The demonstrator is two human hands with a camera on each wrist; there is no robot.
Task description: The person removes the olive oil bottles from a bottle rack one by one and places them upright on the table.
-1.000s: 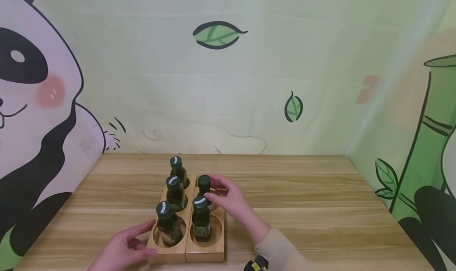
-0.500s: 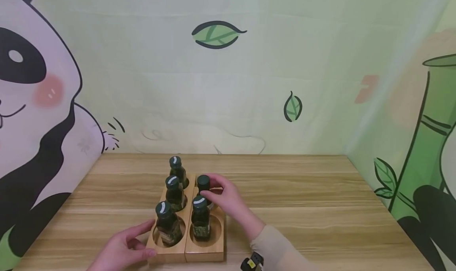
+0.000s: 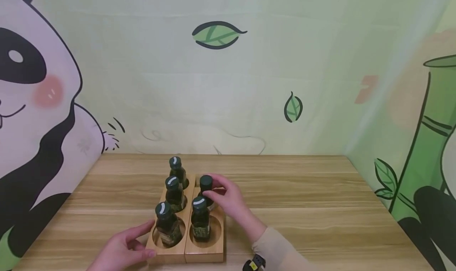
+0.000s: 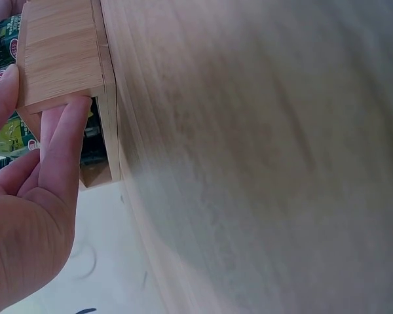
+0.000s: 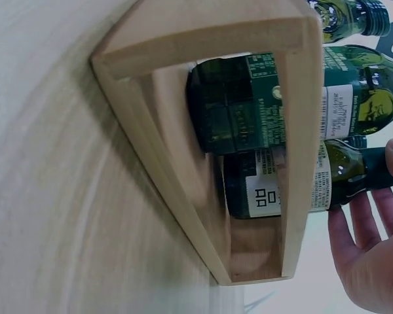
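Wooden rack (image 3: pixel 204 253) on the table (image 3: pixel 320 207) already held five dark green bottles upright: three in its left row and two in the right. One hole, at the rack's 1 o'clock corner, seemed to be unfilled, though the hand hid it. The right hand (image 3: pixel 228 198) had its fingers curled round the neck of the rear right bottle (image 3: pixel 205 186). The left hand (image 3: pixel 122 249) rested straight fingers against the rack's 7 o'clock corner. Compared with a second earlier, the right hand's fingers had closed onto that bottle, which had shifted slightly.
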